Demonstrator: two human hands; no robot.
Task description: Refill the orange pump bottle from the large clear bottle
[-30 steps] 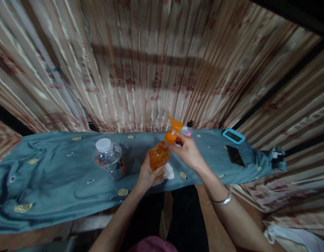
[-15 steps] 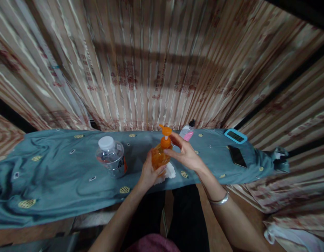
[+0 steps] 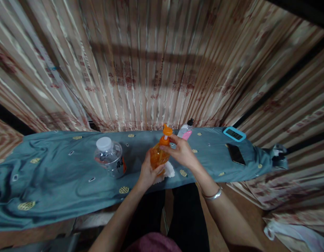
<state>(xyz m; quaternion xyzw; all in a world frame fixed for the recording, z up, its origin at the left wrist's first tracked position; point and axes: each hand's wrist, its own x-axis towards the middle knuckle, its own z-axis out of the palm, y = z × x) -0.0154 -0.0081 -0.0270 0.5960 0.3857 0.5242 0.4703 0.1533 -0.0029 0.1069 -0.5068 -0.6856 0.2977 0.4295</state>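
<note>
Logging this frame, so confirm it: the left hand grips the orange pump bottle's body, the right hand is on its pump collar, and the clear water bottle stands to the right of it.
Wrong on one count. The head view shows the clear water bottle to the left of the orange pump bottle, not the right. The rest holds: left hand on the body, right hand at the pump collar.

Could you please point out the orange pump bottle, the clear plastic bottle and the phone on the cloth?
orange pump bottle [image 3: 157, 156], head view, on its orange body.
clear plastic bottle [image 3: 110, 159], head view, on its clear side.
phone [image 3: 236, 154], head view, on its dark screen.
</note>
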